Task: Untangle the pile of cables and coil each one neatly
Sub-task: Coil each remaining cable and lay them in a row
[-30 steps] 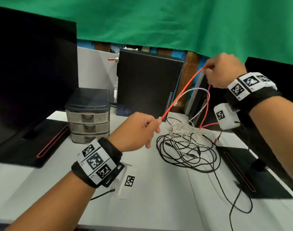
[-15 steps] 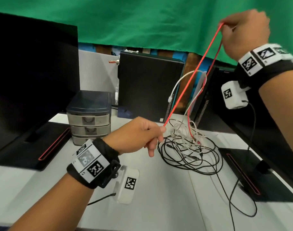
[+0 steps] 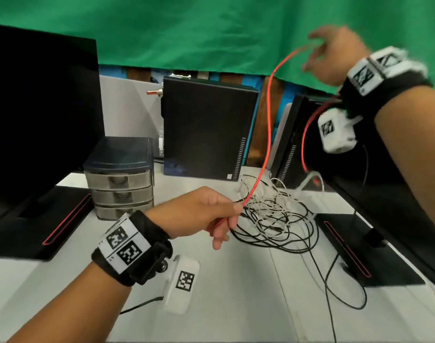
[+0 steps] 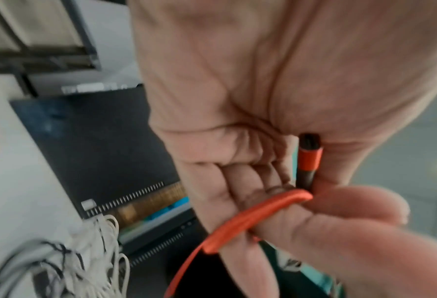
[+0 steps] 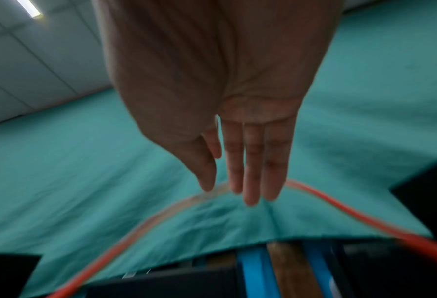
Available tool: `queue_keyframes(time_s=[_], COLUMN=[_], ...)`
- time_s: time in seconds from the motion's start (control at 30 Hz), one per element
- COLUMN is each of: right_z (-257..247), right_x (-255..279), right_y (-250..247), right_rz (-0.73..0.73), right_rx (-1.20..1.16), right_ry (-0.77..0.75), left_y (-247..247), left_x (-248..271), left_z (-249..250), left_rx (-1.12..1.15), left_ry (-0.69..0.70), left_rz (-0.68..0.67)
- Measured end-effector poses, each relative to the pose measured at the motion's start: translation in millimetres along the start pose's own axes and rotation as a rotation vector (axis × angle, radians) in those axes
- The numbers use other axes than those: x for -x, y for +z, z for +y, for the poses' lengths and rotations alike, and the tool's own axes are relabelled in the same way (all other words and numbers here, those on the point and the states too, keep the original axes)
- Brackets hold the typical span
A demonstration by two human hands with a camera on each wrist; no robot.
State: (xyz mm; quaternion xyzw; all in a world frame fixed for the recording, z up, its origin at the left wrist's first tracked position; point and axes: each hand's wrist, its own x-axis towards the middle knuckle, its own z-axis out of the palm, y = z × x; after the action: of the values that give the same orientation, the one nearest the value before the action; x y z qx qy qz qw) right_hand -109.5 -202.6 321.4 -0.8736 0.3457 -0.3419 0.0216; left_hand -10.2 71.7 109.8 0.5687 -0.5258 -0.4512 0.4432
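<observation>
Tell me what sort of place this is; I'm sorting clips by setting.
Probably an office or computer-lab desk set up for recording: monitors stand on a white table, two desktop computer towers behind, a small drawer unit, and a green backdrop cloth.

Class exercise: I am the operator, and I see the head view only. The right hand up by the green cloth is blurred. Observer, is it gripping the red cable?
Observer: No. The right wrist view shows the right hand with straight fingers; the red cable arcs behind the fingertips, ungripped.
Operator: And the left hand? Its palm is hidden from me.
Observer: The left wrist view shows its thumb pinching the red cable against the fingers.
Operator: Where is the cable's end?
Observer: Its black and orange plug lies against the palm.
</observation>
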Motion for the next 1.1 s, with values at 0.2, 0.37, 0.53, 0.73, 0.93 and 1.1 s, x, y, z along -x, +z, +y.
queue_keyframes(time_s=[0.2,0.37,0.53,0.73,0.93,1.1], right_z=[-16,-41,-39,-46,-48,-45], right_x=[107,189,211,246,225,189], right_y=[87,115,150,142,77,46], right_rz=[-0.411,-0.655,-0.452,-0.709,-0.626,-0.412], right_rx=[-0.644,-1.148,-1.196,-0.722,-0.626,-0.654], right_ry=[0.038,-0.104,0.14,-0.206,-0.33,-0.361], left_y=[0,-9,-21,-36,-31,-6], left_x=[4,0,5,6,1,2], left_z=[14,10,18,9,0,6], left_rx=[0.548,0.801,1.034,0.785,-0.128,-0.197], left_ry=[0.122,0.128,0.328,0.454,0.362,0.262], left_rz=[0.176,0.284,0.381,0.637,0.776,0.423])
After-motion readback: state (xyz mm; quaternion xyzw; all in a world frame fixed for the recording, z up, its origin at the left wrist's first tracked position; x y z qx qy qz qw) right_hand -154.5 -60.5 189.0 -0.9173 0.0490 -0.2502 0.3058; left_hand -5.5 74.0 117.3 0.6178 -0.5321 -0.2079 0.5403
